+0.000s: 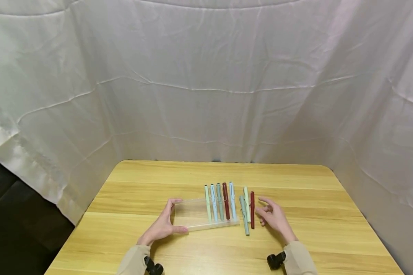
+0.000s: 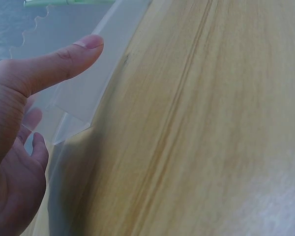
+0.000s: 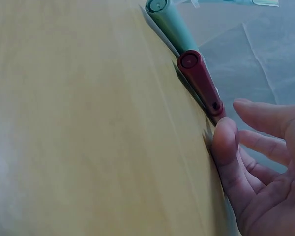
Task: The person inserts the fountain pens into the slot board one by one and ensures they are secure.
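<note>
A clear plastic rack lies on the table, with several pens side by side on its right part, among them a dark red pen. My left hand grips the rack's left end, thumb on the near edge and fingers at the far edge; the left wrist view shows the thumb over the clear plastic. Right of the rack lie a grey-green pen, a pale green pen and another dark red pen. Beside that red pen is my right hand, fingers loosely bent, holding nothing.
The wooden table spreads around the rack and pens. Pale curtains hang behind it and at both sides. A dark surface shows at the far left, beyond the curtain's edge.
</note>
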A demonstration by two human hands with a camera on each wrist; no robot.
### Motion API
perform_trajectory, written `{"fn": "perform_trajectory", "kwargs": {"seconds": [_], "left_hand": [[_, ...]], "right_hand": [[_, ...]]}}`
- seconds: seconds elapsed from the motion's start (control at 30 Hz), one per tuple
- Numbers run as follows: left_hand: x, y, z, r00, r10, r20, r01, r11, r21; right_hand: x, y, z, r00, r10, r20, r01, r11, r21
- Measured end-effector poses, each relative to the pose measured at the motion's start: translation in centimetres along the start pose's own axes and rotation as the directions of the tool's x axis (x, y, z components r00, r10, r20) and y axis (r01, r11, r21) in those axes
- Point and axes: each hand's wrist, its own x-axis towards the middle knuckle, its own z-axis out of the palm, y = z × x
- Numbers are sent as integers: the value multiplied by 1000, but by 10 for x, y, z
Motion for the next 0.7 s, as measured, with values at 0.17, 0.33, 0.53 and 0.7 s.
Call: {"fn": "perform_trajectory", "kwargs": {"seconds": [0.17, 0.33, 0.53, 0.7], "left_hand": [[0, 1, 0, 1000, -3, -1, 3, 1000, 14], [0, 1, -1, 1000, 0, 6, 0, 1000, 10], [0, 0, -1, 1000, 0, 9, 0, 1000, 1], [0, 0, -1, 1000, 3, 7, -3, 1000, 1]], "right_hand": [[1, -3, 2, 1000, 16, -1, -16, 999, -39], [2, -4, 5, 1000, 28, -6, -29, 996, -83], [3, -6, 8, 1000, 21, -23, -24, 991, -135], [3, -8, 9, 999, 5, -39, -11, 987, -162]]}}
